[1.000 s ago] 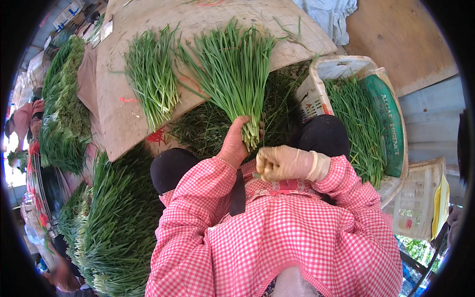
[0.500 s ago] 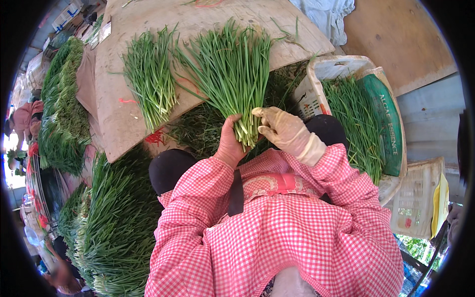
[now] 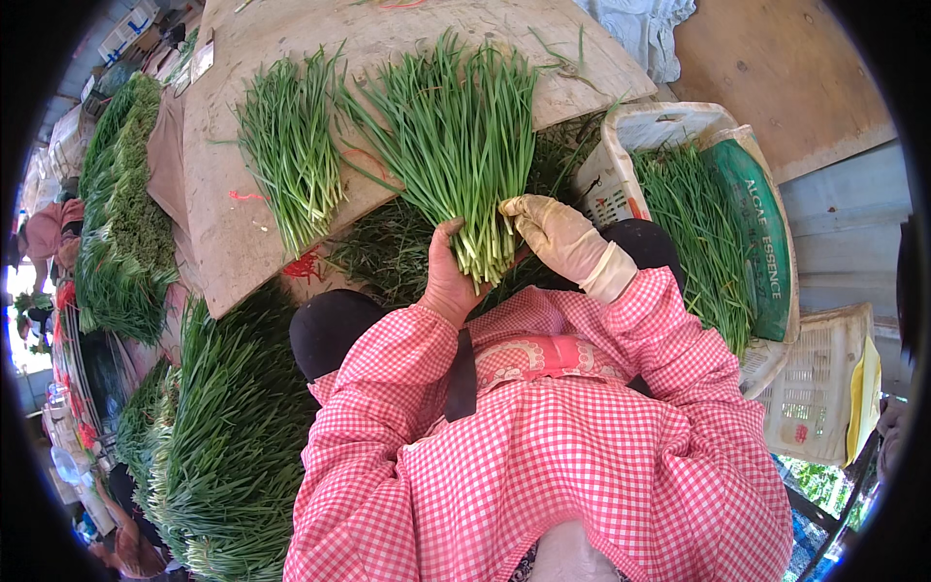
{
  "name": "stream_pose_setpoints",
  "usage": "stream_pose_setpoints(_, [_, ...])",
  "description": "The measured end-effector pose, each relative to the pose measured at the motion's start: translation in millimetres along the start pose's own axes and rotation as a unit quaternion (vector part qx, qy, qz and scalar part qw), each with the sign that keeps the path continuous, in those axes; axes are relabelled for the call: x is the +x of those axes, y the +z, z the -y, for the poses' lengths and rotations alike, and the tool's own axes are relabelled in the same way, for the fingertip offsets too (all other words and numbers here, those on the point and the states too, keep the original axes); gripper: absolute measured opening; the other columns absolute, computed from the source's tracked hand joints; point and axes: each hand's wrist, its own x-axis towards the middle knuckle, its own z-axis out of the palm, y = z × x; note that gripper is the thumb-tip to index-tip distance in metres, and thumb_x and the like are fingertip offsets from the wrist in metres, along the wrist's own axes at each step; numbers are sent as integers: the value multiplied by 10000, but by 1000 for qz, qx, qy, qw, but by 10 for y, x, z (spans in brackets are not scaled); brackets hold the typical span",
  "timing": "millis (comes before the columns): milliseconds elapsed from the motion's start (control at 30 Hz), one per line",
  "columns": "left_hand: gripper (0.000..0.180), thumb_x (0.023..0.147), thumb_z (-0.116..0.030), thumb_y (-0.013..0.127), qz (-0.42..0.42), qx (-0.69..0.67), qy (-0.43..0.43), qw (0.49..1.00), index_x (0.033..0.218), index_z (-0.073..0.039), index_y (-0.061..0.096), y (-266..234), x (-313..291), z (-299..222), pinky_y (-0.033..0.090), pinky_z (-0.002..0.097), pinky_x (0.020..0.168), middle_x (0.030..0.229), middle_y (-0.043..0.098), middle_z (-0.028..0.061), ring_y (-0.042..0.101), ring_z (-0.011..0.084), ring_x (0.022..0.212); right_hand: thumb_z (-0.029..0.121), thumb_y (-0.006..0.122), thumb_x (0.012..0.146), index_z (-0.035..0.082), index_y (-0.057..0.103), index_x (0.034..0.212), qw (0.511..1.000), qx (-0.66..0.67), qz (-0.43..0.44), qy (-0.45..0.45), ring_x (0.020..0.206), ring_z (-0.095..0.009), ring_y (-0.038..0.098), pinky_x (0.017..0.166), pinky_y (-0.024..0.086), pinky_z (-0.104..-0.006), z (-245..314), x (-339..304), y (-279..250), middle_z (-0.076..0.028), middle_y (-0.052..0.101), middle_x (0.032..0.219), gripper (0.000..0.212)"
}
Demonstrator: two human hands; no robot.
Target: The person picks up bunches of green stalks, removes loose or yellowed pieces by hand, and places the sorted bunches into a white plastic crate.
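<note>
My bare left hand (image 3: pixel 452 279) is wrapped round the pale stem ends of a bunch of garlic chives (image 3: pixel 456 136). The green leaves fan out away from me over the near edge of a wooden board (image 3: pixel 215 194). At the right side of the same stems is my right hand (image 3: pixel 555 238), in a stained cream glove. Its thumb and fingertips are pinched together at the bunch's edge; whether a stem is between them is too small to tell. A second, smaller bunch of chives (image 3: pixel 291 145) lies on the board to the left.
A white plastic crate (image 3: pixel 621 145) at the right holds more chives and a green sack (image 3: pixel 752 233). Large heaps of chives (image 3: pixel 233 436) stand at the left. Red ties (image 3: pixel 303 266) lie by the board's near edge. Loose dark leaves (image 3: pixel 388 242) lie beneath it. Another person (image 3: pixel 131 543) shows at lower left.
The gloved right hand has closed its fingers against the stems and turned slightly. My left hand keeps its hold, and the bunch has shifted a little.
</note>
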Motion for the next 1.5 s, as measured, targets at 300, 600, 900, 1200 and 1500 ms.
stream_pose_setpoints(300, [501,842,-346,370,-11,-2,-1,1000,1202,-10,466,-17,0,-7,440,502,911,1158,548,163,556,303,1035,219,600,787,38,527,1130,989,-117,44,83,893,-294,597,782,468,-353,415,88,-118,-138,608,964,395])
stream_pose_setpoints(600, [502,846,-350,365,14,6,1,1000,1208,-15,460,20,-12,-6,434,513,915,1158,546,168,550,317,1048,225,602,781,56,579,1029,975,-220,17,18,882,-298,589,760,471,-361,214,293,6,-138,608,960,301])
stream_pose_setpoints(900, [584,805,-399,412,-4,29,-6,1000,1258,-30,431,-53,34,20,352,548,974,1222,511,168,503,347,1118,197,657,802,71,565,778,953,239,14,188,511,-58,439,480,375,-223,-218,414,-9,35,540,660,158])
stream_pose_setpoints(1200, [571,816,-390,398,6,22,-13,1000,1257,-28,427,37,-10,-9,373,537,957,1213,515,159,511,329,1110,251,541,887,61,553,868,733,651,157,124,497,-18,349,475,272,-173,112,41,-709,34,464,645,191])
stream_pose_setpoints(1500, [502,839,-358,381,13,2,0,1000,1210,-30,456,-30,33,14,439,503,906,1131,565,145,568,302,1017,153,600,775,47,582,970,991,-132,9,35,782,-239,600,680,467,-326,162,302,-13,-111,606,852,223])
